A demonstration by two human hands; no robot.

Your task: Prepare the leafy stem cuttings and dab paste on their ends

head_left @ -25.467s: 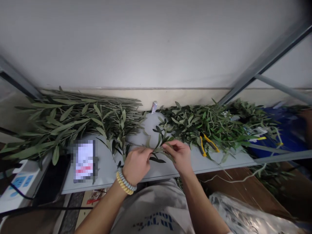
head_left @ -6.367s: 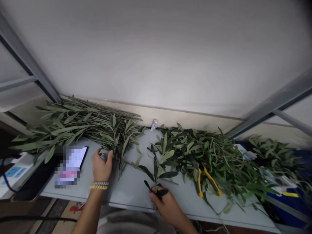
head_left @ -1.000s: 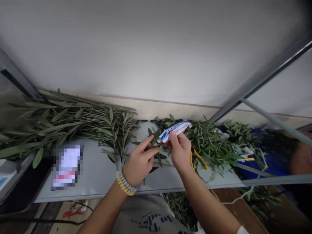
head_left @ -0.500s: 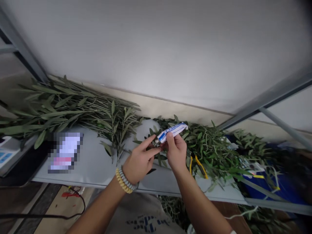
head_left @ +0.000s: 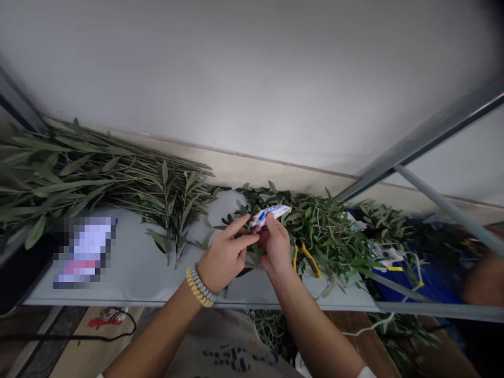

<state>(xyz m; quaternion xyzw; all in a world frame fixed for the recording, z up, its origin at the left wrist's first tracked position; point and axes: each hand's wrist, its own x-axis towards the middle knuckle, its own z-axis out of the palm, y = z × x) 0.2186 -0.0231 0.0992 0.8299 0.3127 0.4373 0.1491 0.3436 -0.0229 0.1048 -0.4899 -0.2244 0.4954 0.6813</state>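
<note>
My right hand (head_left: 275, 244) is closed on a small white and blue squeeze tube (head_left: 272, 214), thumb pressed on top of it. The tube lies aslant, its narrow end pointing left. My left hand (head_left: 224, 257) is beside that end, with two fingers stretched out and apart and the others curled under. Its fingertips are close to the tube's narrow end; whether they touch it I cannot tell. Behind and under the hands lie leafy green cuttings (head_left: 331, 226). Yellow-handled pliers or snips (head_left: 309, 261) rest just right of my right wrist, partly among the leaves.
A large bundle of leafy stems (head_left: 106, 168) lies on the grey table (head_left: 129, 262) at the left, with a pixelated phone (head_left: 86, 249) in front. Metal frame bars (head_left: 378, 157) slant at the right, near a blue bin (head_left: 437, 281). A person's blurred arm (head_left: 486, 278) shows at the right edge.
The view has turned a little to the right, so the table things sit further left. The tube has tilted slightly within my right hand. A person's blurred arm has appeared at the right edge.
</note>
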